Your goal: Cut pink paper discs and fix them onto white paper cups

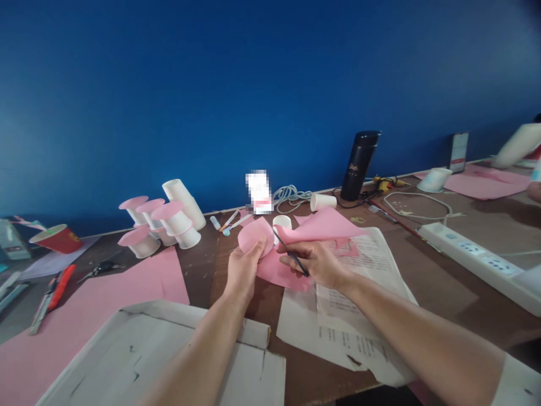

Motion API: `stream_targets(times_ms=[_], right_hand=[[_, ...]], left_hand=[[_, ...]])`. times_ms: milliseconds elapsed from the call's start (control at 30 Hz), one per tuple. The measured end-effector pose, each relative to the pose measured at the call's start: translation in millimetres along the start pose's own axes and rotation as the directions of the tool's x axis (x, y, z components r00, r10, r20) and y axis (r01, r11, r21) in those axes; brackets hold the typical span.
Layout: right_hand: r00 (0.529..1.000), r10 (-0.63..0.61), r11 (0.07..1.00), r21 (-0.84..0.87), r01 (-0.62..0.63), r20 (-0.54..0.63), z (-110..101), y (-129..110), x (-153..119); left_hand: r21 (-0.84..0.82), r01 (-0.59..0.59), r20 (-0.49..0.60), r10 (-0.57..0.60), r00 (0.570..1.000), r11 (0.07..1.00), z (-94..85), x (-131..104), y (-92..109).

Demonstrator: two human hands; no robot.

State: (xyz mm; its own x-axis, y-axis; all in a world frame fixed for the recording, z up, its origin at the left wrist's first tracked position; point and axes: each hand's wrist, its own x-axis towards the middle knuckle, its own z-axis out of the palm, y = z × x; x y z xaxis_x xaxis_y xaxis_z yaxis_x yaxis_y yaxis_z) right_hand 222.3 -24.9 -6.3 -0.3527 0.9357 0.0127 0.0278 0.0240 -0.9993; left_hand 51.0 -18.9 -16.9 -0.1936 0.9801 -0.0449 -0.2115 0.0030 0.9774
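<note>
My left hand [244,270] pinches a rounded piece of pink paper [254,232] between thumb and fingers. In my right hand [323,264] is a pair of scissors [301,266] with dark handles, its blades pointing left at the paper's edge. A larger pink sheet [327,224] spreads behind and below the hands; whether it is joined to the held piece I cannot tell. Just beyond the scissors stands a white paper cup [282,221], partly covered by the paper. Printed sheets [355,327] lie under my right forearm.
Stacked white cups with pink discs [169,223] stand back left. A black flask [359,166] leans near the wall, by a phone [260,192] and coiled cable [291,197]. A power strip [477,262] lies right, a utility knife [46,301] left, white cardboard [127,361] in front.
</note>
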Motion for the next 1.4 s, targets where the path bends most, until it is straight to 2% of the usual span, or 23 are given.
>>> stream_targets(times_ms=[433,633,1267,1400], right_hand=[[1.0,-0.003,0.999,0.036,0.003,0.01,-1.6,1.4,-0.5],[1.0,0.008,1.0,0.027,-0.008,0.012,-0.7,-0.6,-0.8],[0.999,0.029,0.999,0.031,-0.029,0.016,-0.8,-1.7,-1.5],[0.999,0.03,0.999,0.042,-0.031,0.012,-0.2,-2.8,-2.0]], left_hand=[[-0.033,-0.013,-0.003,0.013,1.0,0.999,3.2,-1.4,3.7],[0.043,-0.004,-0.073,0.007,0.997,0.999,3.2,-2.1,7.8],[0.048,-0.016,-0.104,0.021,0.994,0.999,4.0,-0.4,8.9],[-0.001,-0.031,-0.122,0.031,0.992,1.0,3.7,1.5,6.9]])
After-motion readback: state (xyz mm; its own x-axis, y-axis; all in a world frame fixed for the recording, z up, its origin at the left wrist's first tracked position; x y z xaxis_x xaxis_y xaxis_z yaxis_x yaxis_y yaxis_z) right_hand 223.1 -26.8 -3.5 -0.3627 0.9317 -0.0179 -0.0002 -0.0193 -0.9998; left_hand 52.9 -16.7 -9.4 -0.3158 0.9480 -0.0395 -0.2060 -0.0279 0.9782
